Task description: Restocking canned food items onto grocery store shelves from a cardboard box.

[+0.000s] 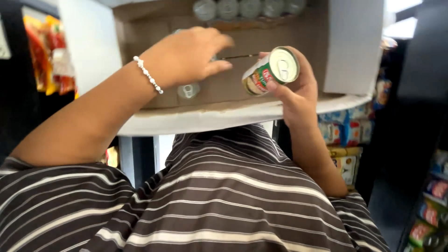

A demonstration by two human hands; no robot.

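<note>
My right hand [295, 91] grips a small tin can [269, 71] with a green and red label and a pull-tab lid, held tilted above an open cardboard box [261, 37]. My left hand [189, 53], with a white bead bracelet on the wrist, reaches into the box with fingers spread; whether it touches a can beneath it I cannot tell. One can [188, 90] lies in the box just below that hand. A row of several cans [247, 8] stands at the box's far side.
The box rests on a white surface [196, 122] in front of my striped shirt. Store shelves with colourful packets [46, 51] stand at left, and more stocked shelves [345, 135] line the aisle at right.
</note>
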